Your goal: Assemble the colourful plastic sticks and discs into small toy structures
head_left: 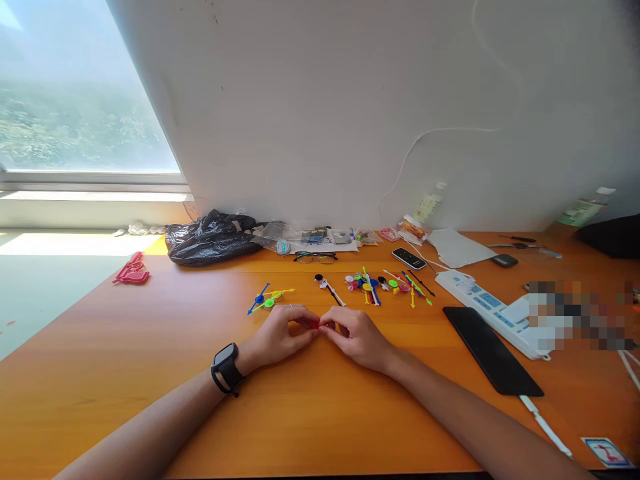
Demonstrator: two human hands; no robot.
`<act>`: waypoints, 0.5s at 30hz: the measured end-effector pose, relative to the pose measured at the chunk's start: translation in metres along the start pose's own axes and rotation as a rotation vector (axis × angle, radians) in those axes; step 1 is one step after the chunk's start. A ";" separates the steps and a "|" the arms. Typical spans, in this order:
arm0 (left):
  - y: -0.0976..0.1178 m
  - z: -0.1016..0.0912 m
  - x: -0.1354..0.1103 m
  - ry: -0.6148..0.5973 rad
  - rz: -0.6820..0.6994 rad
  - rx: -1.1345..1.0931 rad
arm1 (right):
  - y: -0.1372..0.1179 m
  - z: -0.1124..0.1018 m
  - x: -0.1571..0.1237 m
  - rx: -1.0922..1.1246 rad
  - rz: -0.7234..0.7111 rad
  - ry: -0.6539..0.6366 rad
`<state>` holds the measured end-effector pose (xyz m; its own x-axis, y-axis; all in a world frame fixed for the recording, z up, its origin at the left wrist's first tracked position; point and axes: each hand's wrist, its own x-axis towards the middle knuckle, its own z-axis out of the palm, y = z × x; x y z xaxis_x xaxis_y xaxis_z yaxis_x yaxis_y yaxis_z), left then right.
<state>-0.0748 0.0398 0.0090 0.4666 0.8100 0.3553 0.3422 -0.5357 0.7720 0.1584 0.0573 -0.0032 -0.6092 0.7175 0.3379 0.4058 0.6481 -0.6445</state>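
My left hand (286, 335), with a black watch on its wrist, and my right hand (356, 333) meet fingertip to fingertip over the table. Between them is a small red plastic piece (315, 325), mostly hidden by the fingers. Both hands are closed in a pinch on it. Just beyond my left hand lie blue, yellow and green arrow spinners (270, 300). A white arrow with a black round base (330, 289) lies past my right hand. Farther right is a pile of colourful plastic arrows and round bases (370, 285).
To the right are a black phone (493, 350), a white power strip (487, 310) and a remote (409, 259). Glasses (315, 257), a black plastic bag (213, 240) and clear packets line the back by the wall. A red plastic toy part (131, 269) lies at left.
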 end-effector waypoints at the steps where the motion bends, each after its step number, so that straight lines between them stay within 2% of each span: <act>1: -0.001 0.000 0.000 -0.003 -0.002 -0.001 | 0.000 0.000 0.000 -0.005 0.002 -0.001; 9: 0.000 -0.002 0.000 -0.009 -0.006 -0.025 | -0.002 0.000 -0.001 -0.036 0.015 0.018; 15: 0.003 -0.005 -0.001 -0.053 -0.077 -0.044 | -0.003 0.000 -0.001 -0.023 0.010 -0.010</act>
<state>-0.0783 0.0388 0.0137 0.4830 0.8340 0.2667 0.3427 -0.4604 0.8189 0.1579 0.0548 -0.0020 -0.6115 0.7214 0.3250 0.4271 0.6468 -0.6319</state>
